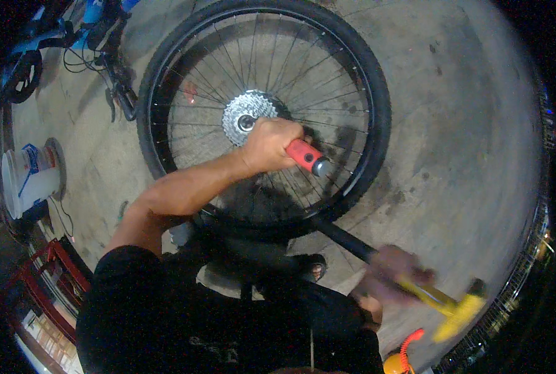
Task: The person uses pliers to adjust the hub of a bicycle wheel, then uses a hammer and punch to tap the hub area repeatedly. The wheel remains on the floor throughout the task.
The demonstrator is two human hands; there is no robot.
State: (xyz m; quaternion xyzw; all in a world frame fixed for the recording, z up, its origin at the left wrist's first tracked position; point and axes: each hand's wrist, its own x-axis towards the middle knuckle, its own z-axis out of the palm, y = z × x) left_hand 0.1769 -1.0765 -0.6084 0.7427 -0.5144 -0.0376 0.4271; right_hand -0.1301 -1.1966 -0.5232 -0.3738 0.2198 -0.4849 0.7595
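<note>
A bicycle wheel lies before me, with a black knobbly tyre [377, 106] and thin spokes. At its hub is a silver cassette [253, 103] of stacked toothed rings. My left hand [271, 143] is closed round a red-handled tool [301, 151] with a metal cap on its near end; its far end is hidden by the hand beside the cassette. Down at the right, my right hand [390, 274], smeared by motion, grips a hammer [458, 311] with a yellow head and a black handle. The hammer's head is apart from the red-handled tool.
A blue bicycle [94, 22] with cables and a handlebar is at the upper left. A white bucket [38, 177] stands at the left. Red metal framing [57, 265] is at the lower left. An orange object [395, 363] with a red coil [410, 343] lies at the lower right.
</note>
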